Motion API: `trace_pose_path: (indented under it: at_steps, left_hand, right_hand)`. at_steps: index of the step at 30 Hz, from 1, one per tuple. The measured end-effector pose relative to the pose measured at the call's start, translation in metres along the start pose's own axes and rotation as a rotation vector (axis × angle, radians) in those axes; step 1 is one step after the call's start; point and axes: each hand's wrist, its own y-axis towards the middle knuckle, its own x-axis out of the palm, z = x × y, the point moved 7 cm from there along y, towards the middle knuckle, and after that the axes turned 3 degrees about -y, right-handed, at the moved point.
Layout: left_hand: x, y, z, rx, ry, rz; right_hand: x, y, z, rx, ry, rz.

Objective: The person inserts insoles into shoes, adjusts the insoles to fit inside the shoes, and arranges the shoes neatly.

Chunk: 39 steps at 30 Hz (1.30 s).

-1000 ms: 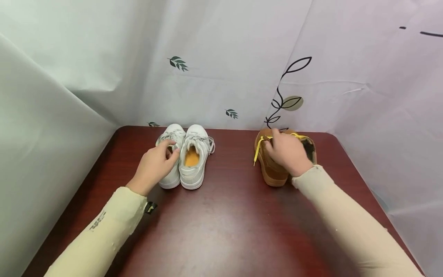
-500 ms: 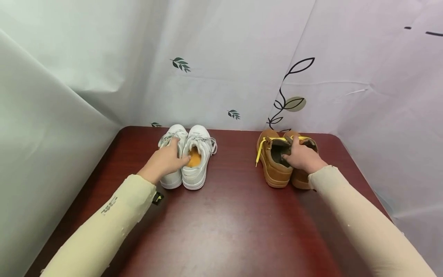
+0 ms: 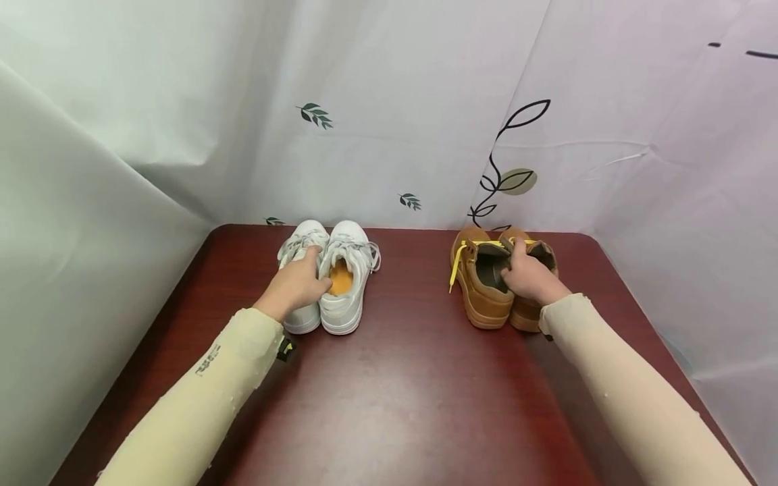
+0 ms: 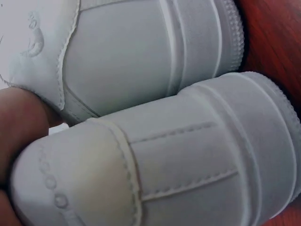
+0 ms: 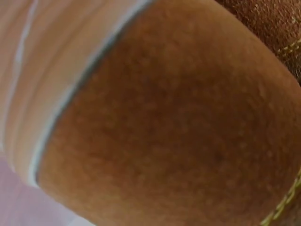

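A pair of white sneakers stands side by side, the left sneaker point(image 3: 302, 320) and the right sneaker point(image 3: 340, 314), toes toward the back. My left hand point(image 3: 294, 283) grips their adjoining collars, its thumb at the orange-lined opening of the right one. The left wrist view shows both heels point(image 4: 202, 146) on the table, with part of the hand point(image 4: 21, 122) at the collars. To the right, my right hand point(image 3: 530, 275) pinches the adjoining sides of two brown suede shoes with yellow laces, the left shoe point(image 3: 488, 307) and the right shoe point(image 3: 524, 316). Brown suede point(image 5: 164, 117) fills the right wrist view.
All shoes stand near the back edge of a dark red wooden table point(image 3: 389, 391). White curtain-like sheeting point(image 3: 377, 121) with leaf prints rises behind it and on both sides. One yellow lace point(image 3: 454, 268) hangs down beside the left brown shoe.
My right hand has moved from over the left brown shoe to the sides between both. My left hand has shifted right, its thumb now in the right sneaker's opening. The shoes stay put.
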Motion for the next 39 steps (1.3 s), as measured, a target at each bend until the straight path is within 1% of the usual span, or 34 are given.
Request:
trace_pose_path:
  at_steps: [8,14,21,28,39]
  left_hand:
    - [0.0031,-0.0020,-0.0023,-0.012,-0.019,0.017]
    - [0.0045,-0.0016,-0.0029,-0.018,-0.027,0.018]
    - [0.0046,-0.0012,-0.0049,-0.019,-0.039,0.024]
    - [0.0045,0.0002,-0.0035,-0.020,-0.044,0.030]
    - [0.0054,0.0007,-0.0043,-0.037,-0.041,0.000]
  right_hand:
    - [0.0022,0.0022,0.0004,-0.020,0.010,0.023]
    - [0.0043,0.0004,0.0025,0.010,0.025,0.012]
    - [0.0052,0.0018,-0.0002,0.018,0.031,0.018]
    - [0.0039,0.0003,0.0000,-0.006,0.029,0.024]
    - [0.0028,0.0042,-0.0009,-0.032,0.032,0.044]
